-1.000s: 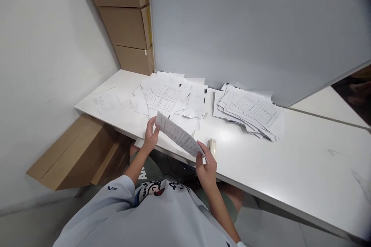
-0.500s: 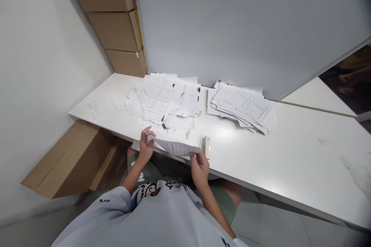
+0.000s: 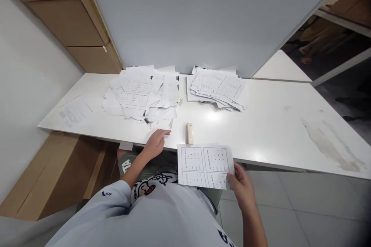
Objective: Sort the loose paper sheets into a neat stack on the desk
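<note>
My right hand pinches a printed paper sheet by its right edge, thumb on top. The sheet lies tilted in front of the table's front edge, its boxed print facing up. My left hand is over the table edge with nothing in it, fingers stretched to the right. A little beyond those fingertips is a small cream stapler on the tabletop. Farther back on the table lie a loose pile of papers at the left and a thicker stack of papers to its right.
The white table runs along a grey panel. Cardboard boxes are stacked at the back left, and another cardboard box stands below the table's left end. Past the panel, at the far right, part of another person shows.
My left hand has let go of the sheet and opened near the stapler. My right hand has carried the sheet rightward and turned it flatter. The view has swung to the right.
</note>
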The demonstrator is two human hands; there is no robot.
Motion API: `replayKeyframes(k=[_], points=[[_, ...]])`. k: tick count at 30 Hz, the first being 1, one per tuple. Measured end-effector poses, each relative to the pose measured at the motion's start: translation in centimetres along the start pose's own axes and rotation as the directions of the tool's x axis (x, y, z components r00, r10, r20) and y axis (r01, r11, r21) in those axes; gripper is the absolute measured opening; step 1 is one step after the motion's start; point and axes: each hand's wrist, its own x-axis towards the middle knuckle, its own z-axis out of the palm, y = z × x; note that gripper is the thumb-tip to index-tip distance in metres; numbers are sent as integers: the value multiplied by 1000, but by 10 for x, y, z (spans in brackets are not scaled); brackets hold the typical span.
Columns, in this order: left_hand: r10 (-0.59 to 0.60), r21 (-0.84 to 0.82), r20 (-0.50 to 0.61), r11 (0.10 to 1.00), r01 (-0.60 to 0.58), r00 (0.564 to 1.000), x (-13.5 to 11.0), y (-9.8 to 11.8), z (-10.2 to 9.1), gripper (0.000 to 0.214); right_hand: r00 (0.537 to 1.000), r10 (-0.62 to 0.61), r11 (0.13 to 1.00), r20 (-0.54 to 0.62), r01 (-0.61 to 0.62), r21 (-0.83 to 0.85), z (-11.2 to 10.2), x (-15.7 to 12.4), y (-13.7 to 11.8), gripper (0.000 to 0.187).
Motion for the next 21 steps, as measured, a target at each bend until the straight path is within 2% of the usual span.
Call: replayKeyframes(k=[2, 4, 7, 12, 21], points=[[130, 56, 100, 989, -136, 986, 16, 17, 12, 42, 999, 47, 998, -20, -46, 43, -8, 2, -1, 60], [232, 101, 219, 961, -259, 948, 28, 30, 26, 48, 997, 70, 994, -38, -67, 86, -11, 4, -6, 63], [253, 142, 315, 940, -309, 915, 39, 36, 43, 56, 994, 44, 986, -103, -27, 165, -9, 5, -14, 67], [214, 132, 295, 956, -261, 931, 42, 27, 51, 55, 987, 29, 983, -161, 1, 185, -3, 8, -21, 69], [207, 214, 255, 940, -265, 944, 40, 26, 59, 57, 990, 37, 991, -133, -19, 130, 1, 17, -22, 72]])
